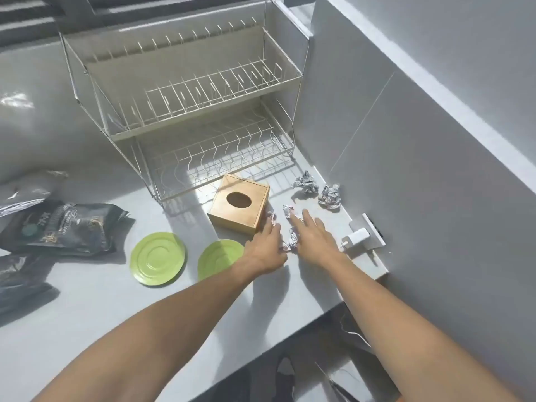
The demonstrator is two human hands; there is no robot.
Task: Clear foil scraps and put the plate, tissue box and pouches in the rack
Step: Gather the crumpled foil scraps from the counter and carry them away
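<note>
Left hand: the left hand (265,246) reaches forward, palm down, low over the counter (116,300), beside the near right corner of the tissue box; its fingers are spread loosely and its fingertips lie at a small foil scrap (273,218), though whether they have hold of it cannot be told.
Right hand: the right hand (314,236) lies flat and open, fingers stretched forward, with the fingertips touching another foil scrap (288,211); nothing is gripped.
Between the hands: a third crumpled foil piece (291,241) lies on the counter between the two hands.
Plates: two green plates lie flat on the counter, one (158,258) well left of the hands, the other (217,258) partly covered by the left wrist.
Charger: a white plug (356,237) sits in a wall socket just right of the right hand.
Pouches: dark pouches (63,226) lie in a heap at the far left of the counter.
Tissue box: the wooden tissue box (239,207) stands on the counter in front of the rack, oval opening upward.
Foil balls: two bigger foil balls (304,182) (330,196) lie near the wall, beyond the right hand.
Rack: the two-tier wire rack (185,91) stands at the back with both tiers bare.
</note>
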